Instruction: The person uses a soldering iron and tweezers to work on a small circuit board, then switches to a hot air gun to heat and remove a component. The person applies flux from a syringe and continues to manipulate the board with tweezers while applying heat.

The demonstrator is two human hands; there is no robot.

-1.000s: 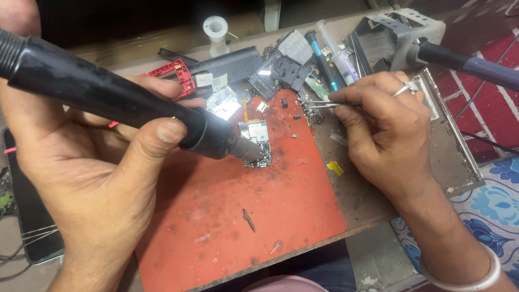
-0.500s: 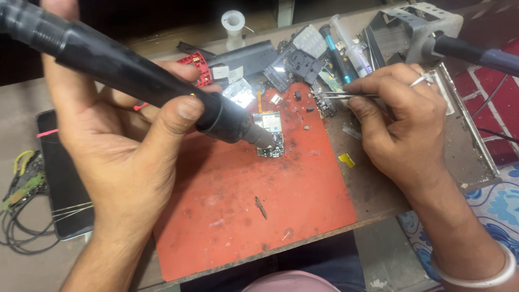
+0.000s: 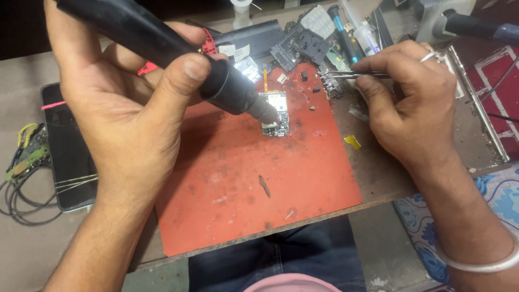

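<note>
The left hand [image 3: 124, 103] was closed around the black hot-air handpiece [image 3: 162, 46], thumb pressed on top of the barrel near the collar, fingers wrapped beneath. The handpiece ran diagonally from the upper left down to its metal nozzle [image 3: 266, 112], which sat directly over the small circuit board [image 3: 275, 113]; whether nozzle and board touched could not be told. The board lay flat near the upper edge of the red work mat [image 3: 254, 178].

The right hand [image 3: 411, 108] pinched a pair of metal tweezers [image 3: 346, 75] between thumb and fingers (a ring showed on one finger, a pale bangle [image 3: 476, 259] at the wrist). The tweezer tips pointed left and were held beside a cluster of small parts at the mat's upper right corner, apart from the board; what the tips gripped, if anything, was too small to make out.

On the mat: dark scorch marks, a small dark fragment [image 3: 264, 185] near its middle. A yellow scrap [image 3: 352, 141] lay on the bench just right of the mat. Behind the mat sat black plastic housings [image 3: 300, 46] and tubes. A dark phone [image 3: 67, 146] lay face up at the left, with coiled wires [image 3: 21, 178] beside it. The person's dark trousers [image 3: 270, 259] showed below the bench edge.
</note>
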